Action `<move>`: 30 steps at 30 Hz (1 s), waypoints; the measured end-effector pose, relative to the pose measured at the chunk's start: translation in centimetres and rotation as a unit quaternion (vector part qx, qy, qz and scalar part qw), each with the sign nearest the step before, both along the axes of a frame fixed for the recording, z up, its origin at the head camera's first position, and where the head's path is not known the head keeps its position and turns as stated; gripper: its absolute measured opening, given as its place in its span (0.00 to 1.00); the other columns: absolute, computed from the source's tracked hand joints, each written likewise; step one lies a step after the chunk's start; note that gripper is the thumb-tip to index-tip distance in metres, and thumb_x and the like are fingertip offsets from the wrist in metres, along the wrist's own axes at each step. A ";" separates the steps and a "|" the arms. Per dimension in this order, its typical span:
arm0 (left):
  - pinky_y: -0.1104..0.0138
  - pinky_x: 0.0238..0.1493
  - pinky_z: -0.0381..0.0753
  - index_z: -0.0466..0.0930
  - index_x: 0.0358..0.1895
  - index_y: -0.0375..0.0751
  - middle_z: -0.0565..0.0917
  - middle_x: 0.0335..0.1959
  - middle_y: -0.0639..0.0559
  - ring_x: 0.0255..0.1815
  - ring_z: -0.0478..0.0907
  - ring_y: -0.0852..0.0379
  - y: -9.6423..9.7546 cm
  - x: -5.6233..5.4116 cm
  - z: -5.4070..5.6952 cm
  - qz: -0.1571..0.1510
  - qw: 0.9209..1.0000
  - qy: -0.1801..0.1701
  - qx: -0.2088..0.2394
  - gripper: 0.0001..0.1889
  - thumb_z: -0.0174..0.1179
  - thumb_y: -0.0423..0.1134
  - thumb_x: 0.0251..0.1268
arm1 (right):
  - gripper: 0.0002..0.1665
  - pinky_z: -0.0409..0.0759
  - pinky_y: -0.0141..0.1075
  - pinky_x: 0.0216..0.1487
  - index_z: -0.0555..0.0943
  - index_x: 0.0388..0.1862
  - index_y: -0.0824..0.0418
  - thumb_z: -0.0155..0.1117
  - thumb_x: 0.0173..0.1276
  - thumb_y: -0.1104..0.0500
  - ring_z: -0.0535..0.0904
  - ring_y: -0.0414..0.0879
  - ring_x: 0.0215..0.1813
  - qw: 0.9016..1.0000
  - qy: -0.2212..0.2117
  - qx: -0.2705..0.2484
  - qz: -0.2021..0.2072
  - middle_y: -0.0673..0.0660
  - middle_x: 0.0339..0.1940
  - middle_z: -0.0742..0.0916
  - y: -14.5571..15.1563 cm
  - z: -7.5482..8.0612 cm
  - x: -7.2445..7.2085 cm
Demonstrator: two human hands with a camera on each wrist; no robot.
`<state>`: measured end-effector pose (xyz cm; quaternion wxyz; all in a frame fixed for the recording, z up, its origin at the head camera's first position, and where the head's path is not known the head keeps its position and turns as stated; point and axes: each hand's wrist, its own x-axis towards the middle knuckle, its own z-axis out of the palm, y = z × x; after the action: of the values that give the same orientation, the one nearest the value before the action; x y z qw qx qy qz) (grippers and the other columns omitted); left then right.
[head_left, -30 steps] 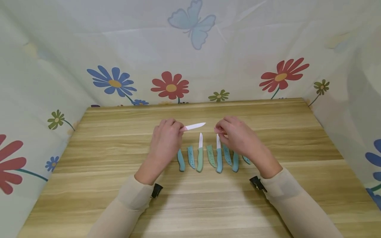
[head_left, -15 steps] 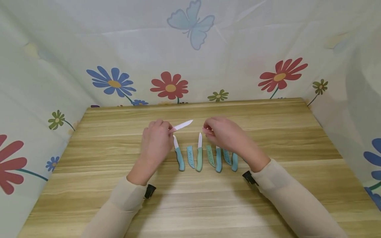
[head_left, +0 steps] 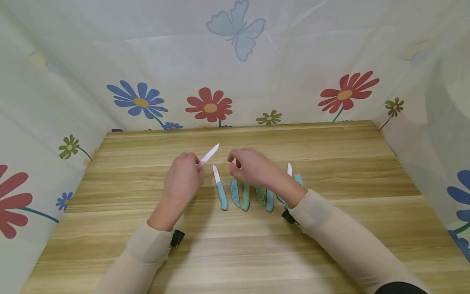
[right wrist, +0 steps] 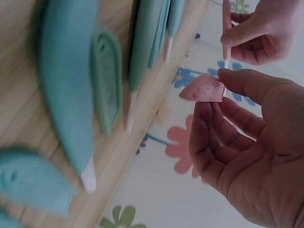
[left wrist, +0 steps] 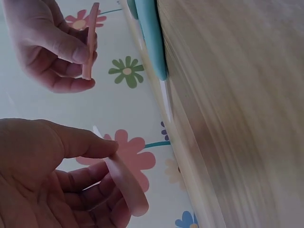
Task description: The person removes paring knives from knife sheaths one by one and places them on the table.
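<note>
My left hand pinches the pink handle of a paring knife between thumb and fingers. Its white blade points up and to the right, above the table. My right hand holds a pink blade sheath by thumb and fingertips, a short way right of the blade and apart from it. Below the hands lie a blue knife, a blue sheath, a green knife, a green sheath and another blue knife. My right hand and forearm cover parts of the row.
Under the right forearm, a further white knife blade and a blue sheath show in part. The wooden table is bounded behind by a flower-printed cloth, which also hangs at both sides.
Both hands have moved left, carrying the pink knife and sheath. The blade now tilts more steeply upward. The leftmost blue knife has come fully into sight, while the right forearm covers more of the row.
</note>
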<state>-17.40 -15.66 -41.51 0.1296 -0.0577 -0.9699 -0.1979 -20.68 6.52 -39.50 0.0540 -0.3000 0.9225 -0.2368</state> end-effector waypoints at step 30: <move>0.47 0.26 0.81 0.69 0.40 0.29 0.78 0.27 0.37 0.26 0.80 0.41 -2.2 1.5 -2.4 -0.009 0.995 -0.099 0.008 0.08 0.53 0.32 0.78 | 0.12 0.73 0.32 0.12 0.80 0.25 0.63 0.59 0.69 0.70 0.75 0.41 0.08 0.991 -0.111 0.064 -0.044 0.52 0.08 0.80 -9.7 -2.6 1.5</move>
<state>-15.94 -17.83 -43.92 0.0316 -0.0456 -0.9758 -0.2115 -19.22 -3.17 -42.11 0.1643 -0.2274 0.9363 -0.2114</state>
